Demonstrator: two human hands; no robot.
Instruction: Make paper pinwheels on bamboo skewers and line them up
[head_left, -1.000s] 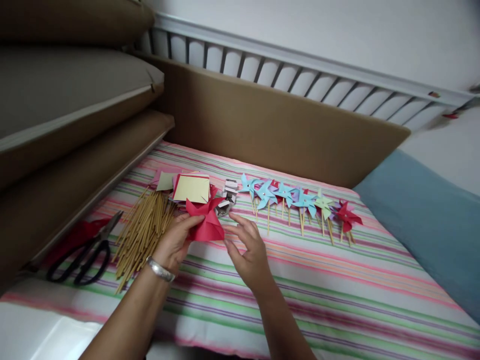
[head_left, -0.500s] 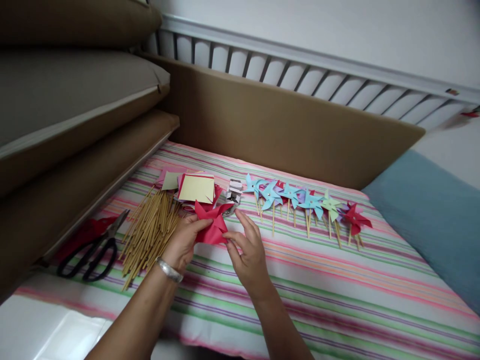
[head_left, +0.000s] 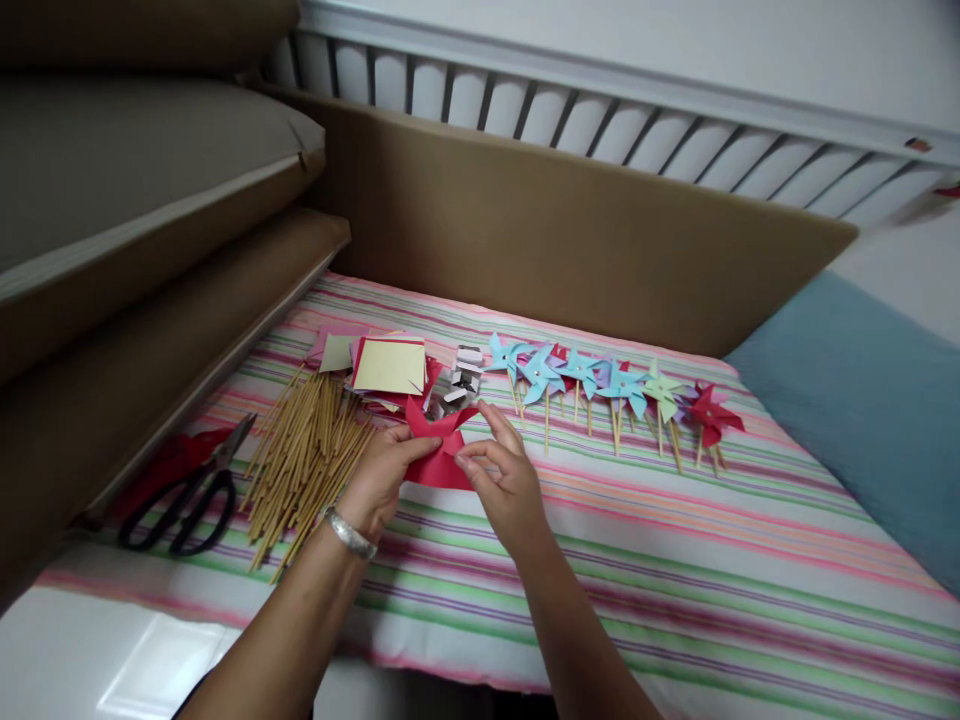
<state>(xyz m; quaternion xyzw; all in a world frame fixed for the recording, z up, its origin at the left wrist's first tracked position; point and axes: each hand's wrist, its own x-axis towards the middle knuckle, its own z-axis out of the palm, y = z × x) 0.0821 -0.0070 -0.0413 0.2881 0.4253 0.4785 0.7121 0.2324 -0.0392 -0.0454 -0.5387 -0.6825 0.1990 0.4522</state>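
Note:
My left hand (head_left: 379, 478) grips the left side of a red folded paper pinwheel (head_left: 442, 450), thumb laid over its top. My right hand (head_left: 501, 480) pinches the same red paper at its right edge with thumb and forefinger, the other fingers raised. The paper is held just above a striped cushion (head_left: 675, 560). A silver bangle (head_left: 349, 533) circles my left wrist. Right behind the red paper lies a small pile of white and silver pieces (head_left: 461, 380).
A heap of bamboo sticks (head_left: 307, 460) lies left of my hands, with black scissors (head_left: 187, 490) beyond it on red paper. A stack of coloured paper squares (head_left: 386, 365) sits behind. A row of finished pinwheels (head_left: 607, 390) on sticks runs to the right. Brown cushions stand left and behind.
My right hand has closed from spread fingers into a pinch on the red paper's right edge. The paper's flaps are folded in more tightly. The camera has shifted slightly.

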